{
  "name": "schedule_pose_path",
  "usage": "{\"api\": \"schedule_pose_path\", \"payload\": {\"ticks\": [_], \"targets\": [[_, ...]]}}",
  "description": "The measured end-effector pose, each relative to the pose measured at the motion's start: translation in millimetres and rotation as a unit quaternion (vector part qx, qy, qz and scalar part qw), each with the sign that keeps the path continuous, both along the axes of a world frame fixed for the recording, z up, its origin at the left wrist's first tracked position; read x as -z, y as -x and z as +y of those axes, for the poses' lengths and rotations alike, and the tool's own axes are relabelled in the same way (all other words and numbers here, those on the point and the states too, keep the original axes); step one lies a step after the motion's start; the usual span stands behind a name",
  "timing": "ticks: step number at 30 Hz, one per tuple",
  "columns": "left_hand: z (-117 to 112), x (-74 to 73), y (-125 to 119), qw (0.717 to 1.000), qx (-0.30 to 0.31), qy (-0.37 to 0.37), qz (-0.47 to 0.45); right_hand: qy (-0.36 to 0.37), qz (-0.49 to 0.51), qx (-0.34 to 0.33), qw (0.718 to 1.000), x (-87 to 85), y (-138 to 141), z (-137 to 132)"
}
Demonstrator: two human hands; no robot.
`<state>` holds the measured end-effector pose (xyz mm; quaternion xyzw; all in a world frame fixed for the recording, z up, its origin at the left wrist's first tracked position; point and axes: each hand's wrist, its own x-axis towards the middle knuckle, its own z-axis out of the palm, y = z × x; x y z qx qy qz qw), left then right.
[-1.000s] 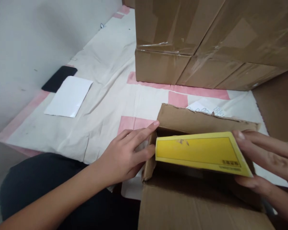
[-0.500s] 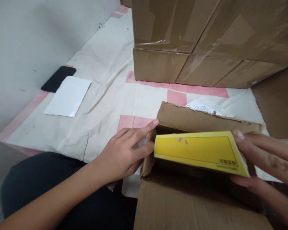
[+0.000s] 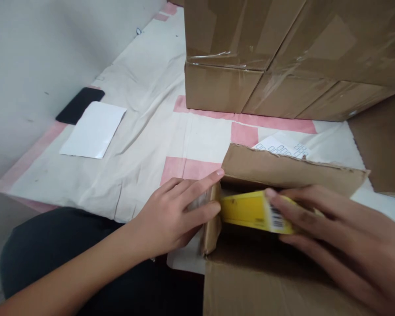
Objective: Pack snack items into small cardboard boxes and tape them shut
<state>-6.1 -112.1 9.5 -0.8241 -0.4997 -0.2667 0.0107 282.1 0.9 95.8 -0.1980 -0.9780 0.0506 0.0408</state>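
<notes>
An open cardboard box (image 3: 250, 281) stands in front of me with its flaps spread out. My left hand (image 3: 184, 210) grips its left side flap, the index fingertip on the corner of the far flap (image 3: 292, 169). Within the opening, a yellow carton (image 3: 245, 210) lies tilted, its left end down inside the box and a barcode on its right end. My right hand (image 3: 329, 232) pinches that right end between the thumb and fingers. The lower part of the carton is hidden in the box.
Large taped cardboard boxes (image 3: 224, 87) stand at the back. Another cardboard panel (image 3: 382, 145) rises at the right. A black phone (image 3: 75, 107) and a white sheet (image 3: 95, 131) lie on the pink-and-white cloth (image 3: 145, 109) at the left. A printed paper (image 3: 279, 145) lies behind the open box.
The yellow carton has gone lower into the box and tipped, so its barcode end now shows. My right hand has moved left with it. My left hand stays on the flap.
</notes>
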Motion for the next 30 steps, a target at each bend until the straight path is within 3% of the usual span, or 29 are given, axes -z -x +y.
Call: {"api": "schedule_pose_path", "payload": {"ticks": [5, 16, 22, 30], "targets": [[-1.7, 1.0, 0.1, 1.000, -0.001, 0.008, -0.008, 0.046, -0.038, -0.008, 0.998, 11.7, 20.2, -1.5], [0.9, 2.5, -0.1, 1.000, 0.003, 0.005, 0.010, 0.055, -0.005, -0.008, 0.998, 17.0, 23.8, -2.5], [0.2, -3.8, -1.5, 0.999, -0.004, 0.011, 0.040, -0.004, 0.005, -0.031, 1.000, 20.3, 24.8, 2.3], [2.2, 1.5, 1.9, 0.997, 0.011, -0.031, 0.062, -0.047, 0.032, -0.027, 0.998, 23.7, 20.8, -1.1]]}}
